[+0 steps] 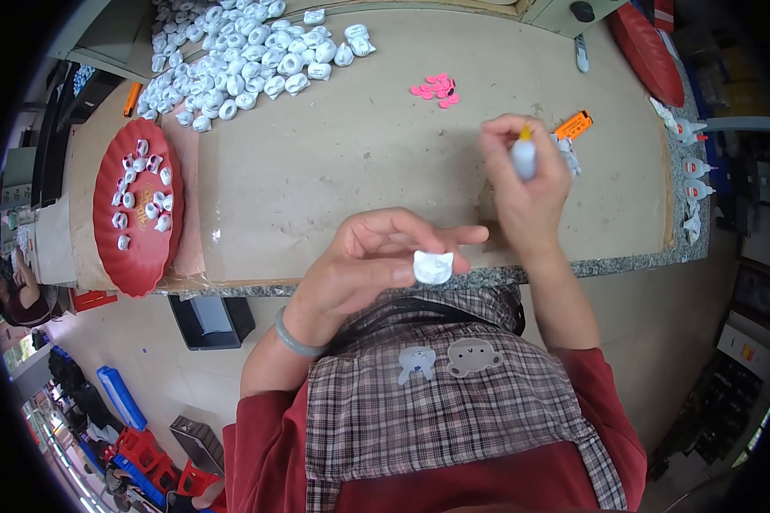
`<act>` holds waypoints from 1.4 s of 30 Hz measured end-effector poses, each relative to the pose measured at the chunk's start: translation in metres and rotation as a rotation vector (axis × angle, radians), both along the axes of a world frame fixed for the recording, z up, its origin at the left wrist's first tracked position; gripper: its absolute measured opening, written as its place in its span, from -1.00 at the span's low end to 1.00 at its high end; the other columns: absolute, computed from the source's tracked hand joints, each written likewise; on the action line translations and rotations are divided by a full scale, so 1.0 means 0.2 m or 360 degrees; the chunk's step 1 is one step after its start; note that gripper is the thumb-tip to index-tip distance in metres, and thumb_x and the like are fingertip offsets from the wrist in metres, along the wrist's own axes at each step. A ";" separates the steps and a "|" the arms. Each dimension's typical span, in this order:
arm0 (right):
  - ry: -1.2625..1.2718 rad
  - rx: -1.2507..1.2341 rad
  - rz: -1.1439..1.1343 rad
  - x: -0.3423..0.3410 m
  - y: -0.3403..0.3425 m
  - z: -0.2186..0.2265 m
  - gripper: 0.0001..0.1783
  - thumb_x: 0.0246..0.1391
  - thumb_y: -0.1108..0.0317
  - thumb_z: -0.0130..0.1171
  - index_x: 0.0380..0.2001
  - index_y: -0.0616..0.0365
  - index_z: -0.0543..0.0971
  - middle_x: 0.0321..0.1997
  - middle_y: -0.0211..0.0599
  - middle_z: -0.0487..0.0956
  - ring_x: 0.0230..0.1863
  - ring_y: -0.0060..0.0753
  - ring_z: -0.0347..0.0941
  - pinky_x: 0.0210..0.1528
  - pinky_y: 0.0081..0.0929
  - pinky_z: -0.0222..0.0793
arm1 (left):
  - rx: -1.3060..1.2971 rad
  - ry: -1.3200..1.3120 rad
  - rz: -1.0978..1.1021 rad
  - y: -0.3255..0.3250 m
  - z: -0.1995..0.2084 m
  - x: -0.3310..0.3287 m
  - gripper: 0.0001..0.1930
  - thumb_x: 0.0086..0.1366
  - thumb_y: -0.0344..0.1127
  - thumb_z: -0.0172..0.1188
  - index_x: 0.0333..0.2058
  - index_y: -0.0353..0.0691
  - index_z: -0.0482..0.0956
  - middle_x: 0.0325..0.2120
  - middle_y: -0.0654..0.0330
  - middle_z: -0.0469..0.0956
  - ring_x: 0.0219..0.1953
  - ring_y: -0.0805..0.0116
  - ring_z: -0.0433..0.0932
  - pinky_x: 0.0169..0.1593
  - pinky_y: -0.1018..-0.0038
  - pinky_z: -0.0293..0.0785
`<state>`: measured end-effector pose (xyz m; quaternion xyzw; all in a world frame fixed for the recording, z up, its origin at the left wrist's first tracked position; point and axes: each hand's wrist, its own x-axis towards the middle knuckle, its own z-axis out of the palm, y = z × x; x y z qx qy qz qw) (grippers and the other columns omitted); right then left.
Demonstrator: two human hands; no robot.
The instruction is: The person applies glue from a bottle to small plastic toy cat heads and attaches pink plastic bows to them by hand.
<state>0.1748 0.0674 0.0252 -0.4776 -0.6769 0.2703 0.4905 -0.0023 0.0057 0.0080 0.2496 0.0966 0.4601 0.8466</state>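
Close to the table's front edge, my left hand point(376, 261) pinches a small white cat-head-shaped piece point(434, 268) between thumb and fingers. My right hand point(530, 184), raised over the table to the right, is wrapped round a small white glue bottle point(524, 158) with a yellow tip. Its fingers are slightly blurred. Beyond the hands lies a little heap of flat pink pieces point(436, 89). Many small white pieces point(261, 56) are piled at the back left. A red scalloped tray point(137, 274) on the left carries several white pieces with dark and pink details.
An orange box-like item point(572, 126) and crumpled tissue point(568, 156) lie just behind my right hand. Several small glue bottles point(697, 168) rest along the right edge. A second red tray point(646, 56) and a utility knife point(581, 53) are at the far right.
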 end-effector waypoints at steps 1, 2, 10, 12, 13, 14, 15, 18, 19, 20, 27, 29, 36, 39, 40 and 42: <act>0.0013 -0.0120 -0.0106 0.04 0.04 0.00 -0.90 -0.06 0.51 0.18 -0.40 0.21 0.51 -0.48 -0.29 0.51 -0.47 -0.44 0.45 -0.41 -0.55 0.33 | 0.0104 0.0017 0.0048 0.00 -0.02 -0.01 -0.76 0.11 -0.45 0.16 -0.20 -0.35 0.50 -0.22 -0.11 0.55 0.12 0.02 0.35 0.15 0.23 0.28; 0.0024 -0.0243 -0.0214 0.06 0.08 0.00 -0.90 -0.04 0.49 0.17 -0.39 0.21 0.52 -0.49 -0.28 0.52 -0.48 -0.40 0.45 -0.41 -0.53 0.34 | 0.0107 0.0012 0.0051 0.00 -0.03 -0.02 -0.76 0.11 -0.45 0.16 -0.20 -0.35 0.50 -0.22 -0.11 0.55 0.12 0.02 0.35 0.15 0.23 0.28; -0.0722 0.0087 0.0092 0.04 0.28 -0.04 -0.82 -0.09 0.42 0.23 -0.38 0.26 0.53 -0.42 -0.16 0.56 -0.42 -0.13 0.51 -0.36 -0.35 0.41 | -0.0065 0.0238 0.0164 0.01 -0.02 -0.06 -0.76 0.06 -0.35 0.22 -0.25 -0.22 0.52 -0.30 -0.04 0.60 0.14 -0.18 0.29 0.26 0.02 -0.01; -0.0782 0.0112 0.0147 0.00 0.30 -0.05 -0.81 -0.10 0.41 0.24 -0.39 0.27 0.53 -0.42 -0.14 0.55 -0.42 -0.10 0.51 -0.36 -0.33 0.42 | -0.0052 0.0234 0.0187 0.02 -0.04 -0.07 -0.76 0.07 -0.36 0.22 -0.25 -0.23 0.52 -0.29 -0.04 0.60 0.14 -0.17 0.30 0.26 0.02 0.00; -0.0868 0.0102 0.0138 -0.01 0.31 -0.04 -0.81 -0.11 0.42 0.24 -0.40 0.28 0.53 -0.43 -0.13 0.55 -0.42 -0.10 0.51 -0.35 -0.31 0.42 | -0.0038 0.0230 0.0201 0.02 -0.05 -0.07 -0.76 0.08 -0.36 0.21 -0.24 -0.23 0.51 -0.28 -0.05 0.59 0.13 -0.16 0.31 0.26 0.03 0.01; -0.0956 0.0092 0.0127 -0.02 0.31 -0.04 -0.81 -0.12 0.42 0.25 -0.42 0.30 0.52 -0.45 -0.12 0.54 -0.42 -0.09 0.51 -0.35 -0.30 0.43 | -0.0039 0.0229 0.0206 0.02 -0.06 -0.08 -0.76 0.08 -0.36 0.21 -0.24 -0.23 0.51 -0.28 -0.05 0.59 0.13 -0.16 0.31 0.26 0.03 0.01; -0.0956 0.0093 0.0131 -0.03 0.32 -0.04 -0.81 -0.12 0.42 0.25 -0.42 0.30 0.52 -0.45 -0.12 0.54 -0.42 -0.09 0.51 -0.35 -0.30 0.43 | -0.0039 0.0224 0.0209 0.02 -0.07 -0.08 -0.73 0.09 -0.36 0.21 -0.20 -0.23 0.49 -0.28 -0.05 0.59 0.11 -0.14 0.33 0.25 0.04 0.03; -0.1085 0.0098 0.0143 -0.03 0.33 -0.06 -0.81 -0.13 0.42 0.25 -0.44 0.32 0.52 -0.47 -0.10 0.53 -0.42 -0.08 0.51 -0.33 -0.28 0.45 | -0.0074 0.0206 0.0239 0.01 -0.07 -0.09 -0.67 0.09 -0.36 0.21 -0.13 -0.23 0.45 -0.27 -0.07 0.58 0.07 -0.11 0.38 0.23 0.07 0.09; -0.1106 0.0074 0.0141 -0.03 0.34 -0.06 -0.80 -0.13 0.42 0.25 -0.43 0.32 0.53 -0.47 -0.09 0.53 -0.41 -0.08 0.51 -0.32 -0.27 0.45 | -0.0107 0.0193 0.0260 0.01 -0.07 -0.10 -0.63 0.09 -0.36 0.21 -0.09 -0.23 0.42 -0.26 -0.09 0.58 0.04 -0.09 0.42 0.22 0.09 0.13; -0.1128 0.0050 0.0135 -0.03 0.34 -0.05 -0.80 -0.13 0.42 0.25 -0.43 0.32 0.54 -0.47 -0.07 0.53 -0.41 -0.08 0.52 -0.32 -0.26 0.45 | -0.0108 0.0194 0.0262 0.01 -0.07 -0.10 -0.63 0.09 -0.36 0.21 -0.09 -0.23 0.42 -0.26 -0.09 0.58 0.04 -0.09 0.42 0.22 0.09 0.13; -0.1138 -0.0094 0.0272 0.01 0.37 -0.01 -0.79 -0.12 0.43 0.22 -0.38 0.34 0.55 -0.42 -0.02 0.55 -0.38 0.00 0.52 -0.25 -0.23 0.44 | -0.0059 0.0202 0.0288 0.02 -0.09 -0.13 -0.59 0.12 -0.39 0.17 -0.03 -0.28 0.37 -0.20 -0.11 0.54 -0.05 0.07 0.50 0.14 0.19 0.27; -0.1152 -0.0306 0.0263 0.00 0.38 0.01 -0.79 -0.11 0.44 0.19 -0.37 0.34 0.55 -0.39 0.00 0.55 -0.34 0.03 0.51 -0.22 -0.23 0.43 | -0.0028 0.0153 0.0273 0.02 -0.10 -0.14 -0.62 0.17 -0.41 0.12 -0.02 -0.30 0.36 -0.18 -0.09 0.54 -0.04 0.15 0.50 0.13 0.25 0.30; -0.1261 -0.0057 0.0312 0.03 0.40 -0.05 -0.79 -0.12 0.44 0.16 -0.37 0.33 0.54 -0.42 0.02 0.56 -0.32 0.04 0.50 -0.21 -0.23 0.43 | -0.0082 0.0107 0.0289 0.01 -0.08 -0.14 -0.63 0.20 -0.43 0.11 -0.01 -0.32 0.35 -0.15 -0.09 0.52 -0.03 0.14 0.50 0.10 0.21 0.37; -0.1098 0.0262 0.0311 0.07 0.40 -0.07 -0.79 -0.11 0.44 0.17 -0.38 0.35 0.52 -0.49 -0.03 0.54 -0.42 -0.09 0.53 -0.27 -0.31 0.45 | -0.0106 0.0152 0.0312 0.01 -0.07 -0.14 -0.64 0.21 -0.44 0.10 -0.01 -0.32 0.35 -0.14 -0.08 0.52 -0.03 0.15 0.50 0.08 0.24 0.39; -0.0874 -0.0013 0.0204 0.08 0.38 -0.06 -0.81 -0.10 0.43 0.17 -0.39 0.34 0.53 -0.53 -0.11 0.53 -0.49 -0.25 0.50 -0.37 -0.40 0.43 | -0.0119 0.0189 0.0324 0.01 -0.07 -0.13 -0.64 0.21 -0.44 0.10 -0.01 -0.32 0.35 -0.14 -0.08 0.52 -0.03 0.16 0.50 0.07 0.26 0.41; -0.0644 -0.0296 0.0109 0.08 0.33 -0.03 -0.83 -0.08 0.43 0.17 -0.40 0.32 0.53 -0.57 -0.19 0.52 -0.56 -0.42 0.47 -0.48 -0.50 0.40 | -0.0151 0.0252 0.0353 0.01 -0.05 -0.13 -0.66 0.21 -0.44 0.11 -0.02 -0.33 0.37 -0.14 -0.08 0.52 -0.04 0.17 0.51 0.06 0.29 0.42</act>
